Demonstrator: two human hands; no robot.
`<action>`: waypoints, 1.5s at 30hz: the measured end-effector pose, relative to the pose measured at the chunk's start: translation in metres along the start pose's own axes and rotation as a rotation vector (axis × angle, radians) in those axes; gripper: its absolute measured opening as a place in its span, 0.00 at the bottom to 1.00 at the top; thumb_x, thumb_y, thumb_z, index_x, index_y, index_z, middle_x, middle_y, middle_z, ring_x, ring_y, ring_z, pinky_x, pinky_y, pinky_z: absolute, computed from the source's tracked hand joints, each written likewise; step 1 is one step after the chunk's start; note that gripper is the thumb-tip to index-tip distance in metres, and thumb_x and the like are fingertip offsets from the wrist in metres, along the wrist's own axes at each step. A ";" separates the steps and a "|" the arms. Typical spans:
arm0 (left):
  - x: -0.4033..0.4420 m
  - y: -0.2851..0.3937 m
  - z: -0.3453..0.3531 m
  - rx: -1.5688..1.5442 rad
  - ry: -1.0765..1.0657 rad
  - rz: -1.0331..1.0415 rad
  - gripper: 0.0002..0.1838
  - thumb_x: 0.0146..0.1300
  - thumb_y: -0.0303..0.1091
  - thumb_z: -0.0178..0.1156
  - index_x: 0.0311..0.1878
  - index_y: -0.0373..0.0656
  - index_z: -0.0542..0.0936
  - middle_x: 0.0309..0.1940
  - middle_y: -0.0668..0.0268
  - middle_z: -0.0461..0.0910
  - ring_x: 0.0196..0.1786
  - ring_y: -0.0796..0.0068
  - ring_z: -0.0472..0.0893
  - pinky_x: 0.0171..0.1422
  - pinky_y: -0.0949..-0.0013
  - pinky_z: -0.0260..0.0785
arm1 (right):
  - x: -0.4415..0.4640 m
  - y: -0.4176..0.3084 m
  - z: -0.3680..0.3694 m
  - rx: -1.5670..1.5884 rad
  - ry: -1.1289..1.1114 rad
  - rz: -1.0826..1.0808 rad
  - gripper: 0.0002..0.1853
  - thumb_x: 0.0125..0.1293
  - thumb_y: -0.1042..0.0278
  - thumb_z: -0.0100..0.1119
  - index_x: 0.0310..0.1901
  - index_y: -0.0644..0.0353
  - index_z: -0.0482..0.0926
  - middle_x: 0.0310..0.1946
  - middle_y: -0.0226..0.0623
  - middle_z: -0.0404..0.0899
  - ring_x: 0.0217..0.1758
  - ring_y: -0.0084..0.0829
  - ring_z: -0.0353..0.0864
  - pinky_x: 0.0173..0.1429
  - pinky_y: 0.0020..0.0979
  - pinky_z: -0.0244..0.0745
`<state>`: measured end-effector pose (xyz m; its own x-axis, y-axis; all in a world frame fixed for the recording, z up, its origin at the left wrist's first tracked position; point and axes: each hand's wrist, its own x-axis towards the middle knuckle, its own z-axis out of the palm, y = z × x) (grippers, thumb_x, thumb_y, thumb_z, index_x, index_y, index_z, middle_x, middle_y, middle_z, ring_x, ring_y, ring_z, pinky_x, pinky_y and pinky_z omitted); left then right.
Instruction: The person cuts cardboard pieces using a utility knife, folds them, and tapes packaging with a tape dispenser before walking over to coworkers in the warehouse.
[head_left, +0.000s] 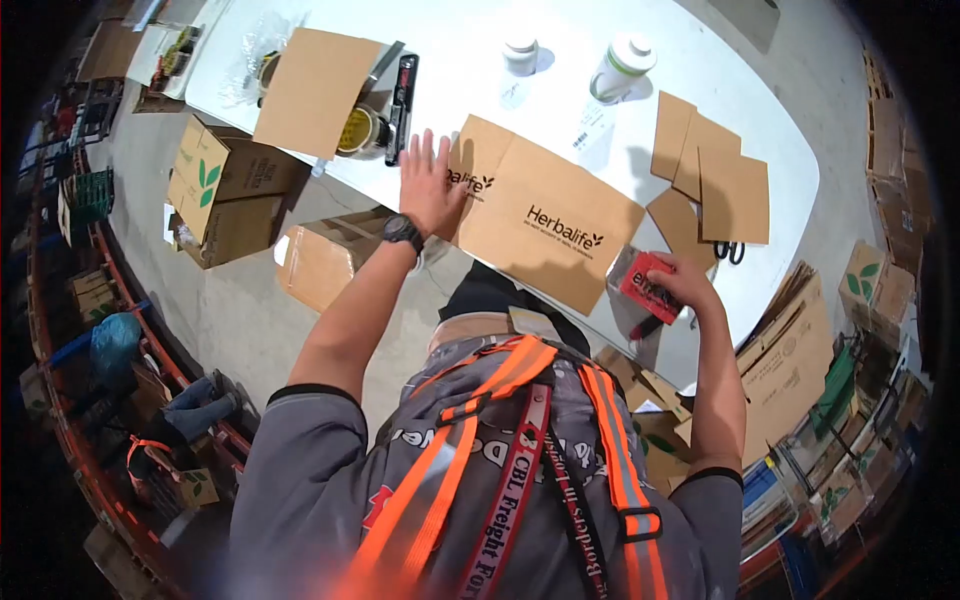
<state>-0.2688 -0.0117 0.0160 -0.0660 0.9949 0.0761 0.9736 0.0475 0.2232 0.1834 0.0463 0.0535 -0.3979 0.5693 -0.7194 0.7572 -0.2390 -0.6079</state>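
the tabletop (pixel 715 80) bears printed cardboard (pixel 550 185) beneath the left grip (pixel 430 195), fingers slightly spread; the right grip (pixel 682 282) pinches a red packet (pixel 645 290). light left-hand pressure could let the cardboard skew; a loose pinch could drop the packet.

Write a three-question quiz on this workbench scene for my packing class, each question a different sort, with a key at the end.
1. True or false: the left hand rests at the edge of the printed cardboard.
2. Which colour is the item gripped by the right hand?
A) green
B) red
C) blue
3. How many white lidded containers stand on the table?

Key: 1. True; 2. B; 3. Two.
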 end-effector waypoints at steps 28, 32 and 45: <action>-0.082 0.062 -0.095 -0.420 0.502 0.056 0.25 0.58 0.15 0.50 0.61 0.38 0.71 0.57 0.54 0.74 0.63 0.53 0.70 0.65 0.58 0.62 | -0.179 -0.105 -0.050 0.152 0.124 -0.062 0.23 0.62 0.74 0.57 0.61 0.62 0.71 0.46 0.34 0.80 0.46 0.21 0.76 0.52 0.26 0.72; -0.115 0.074 -0.117 -0.681 0.529 -0.122 0.22 0.61 0.16 0.48 0.60 0.37 0.72 0.56 0.56 0.76 0.59 0.60 0.75 0.62 0.65 0.66 | -0.188 -0.137 -0.055 0.131 0.116 -0.281 0.21 0.63 0.74 0.55 0.59 0.65 0.72 0.53 0.37 0.76 0.54 0.25 0.73 0.59 0.27 0.67; -0.220 0.018 -0.212 -0.935 1.016 -0.486 0.14 0.65 0.24 0.51 0.52 0.37 0.78 0.43 0.63 0.80 0.45 0.77 0.77 0.50 0.73 0.69 | -0.101 -0.336 -0.027 0.347 -0.110 -0.743 0.18 0.67 0.62 0.51 0.52 0.68 0.71 0.47 0.42 0.75 0.49 0.30 0.76 0.57 0.30 0.70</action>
<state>-0.2829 -0.2490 0.2096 -0.8474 0.3899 0.3603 0.3434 -0.1150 0.9321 -0.0173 0.0901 0.3394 -0.7938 0.5986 -0.1072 0.0812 -0.0704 -0.9942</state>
